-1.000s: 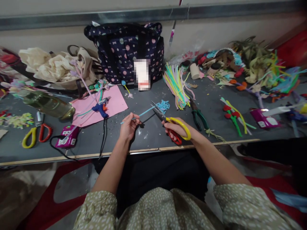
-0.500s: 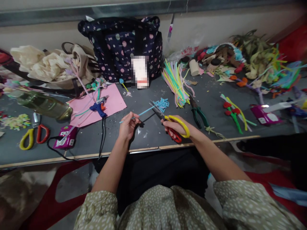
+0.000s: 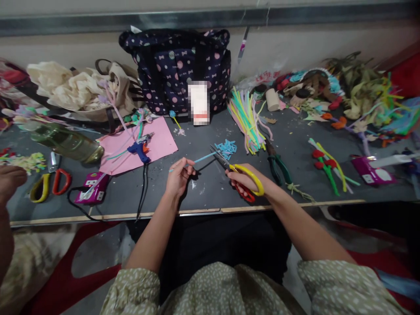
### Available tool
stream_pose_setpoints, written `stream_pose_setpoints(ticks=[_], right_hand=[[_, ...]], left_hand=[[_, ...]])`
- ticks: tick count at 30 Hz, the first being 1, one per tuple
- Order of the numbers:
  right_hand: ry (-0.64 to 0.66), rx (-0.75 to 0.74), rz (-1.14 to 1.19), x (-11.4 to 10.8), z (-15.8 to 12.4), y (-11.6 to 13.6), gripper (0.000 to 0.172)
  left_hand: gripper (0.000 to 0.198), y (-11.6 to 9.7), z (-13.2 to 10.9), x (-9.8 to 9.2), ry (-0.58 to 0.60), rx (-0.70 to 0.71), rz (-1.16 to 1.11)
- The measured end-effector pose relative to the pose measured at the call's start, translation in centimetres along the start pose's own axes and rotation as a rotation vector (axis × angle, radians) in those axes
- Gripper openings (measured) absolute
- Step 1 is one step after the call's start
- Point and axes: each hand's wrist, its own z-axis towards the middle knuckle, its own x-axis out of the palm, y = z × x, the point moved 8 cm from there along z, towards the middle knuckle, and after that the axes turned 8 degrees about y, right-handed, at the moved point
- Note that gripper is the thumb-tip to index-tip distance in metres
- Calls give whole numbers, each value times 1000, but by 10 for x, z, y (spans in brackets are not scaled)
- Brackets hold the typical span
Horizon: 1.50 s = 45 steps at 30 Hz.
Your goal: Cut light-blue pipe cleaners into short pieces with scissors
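Between the fingertips of my left hand is a thin blue pipe cleaner, pointing up to the right. My right hand is wrapped round scissors with one yellow and one red handle. The scissor blades point up-left and meet the far end of the pipe cleaner; whether they are closed on it is hard to tell. Just beyond the blades lies a small pile of short blue pieces on the dark table.
Behind stands a dark patterned bag. Right of the pile are colourful pipe cleaners and green-handled pliers. To the left lie a blue glue gun on pink paper, a bottle and other scissors. Another person's hand is at the left edge.
The view has shifted, so the table things appear slightly further right and lower. Another person's hand has come in at the left edge. My hands keep their holds.
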Motion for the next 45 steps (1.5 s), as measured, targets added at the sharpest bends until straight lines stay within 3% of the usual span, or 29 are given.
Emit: stream_pose_setpoints(ticks=[6,22,30,32,36,39,45], right_hand=[[39,63,-7,-5,7,-8,24],[-40,94,-57,-2,14,-20,27],[-138,83,93,-5,2,-29,47],[-138,95,-29,-9,-6,-31,43],[-186,-33,-732,-11,-18,-7,28],[-244,-58,-1136,0,-17,11,33],[-123,-70,-1429,25,-13,19,44]], left_hand=[[29,3,-2,-3,-31,-48,-33],[25,3,-1,-12,-148,-97,-158],[25,2,1,-15,-148,-41,-233],[24,0,1,-16,-145,-11,-235],[22,-8,1,-18,-176,64,-226],[23,-10,0,-20,-203,83,-232],[25,-11,0,-21,-174,130,-223]])
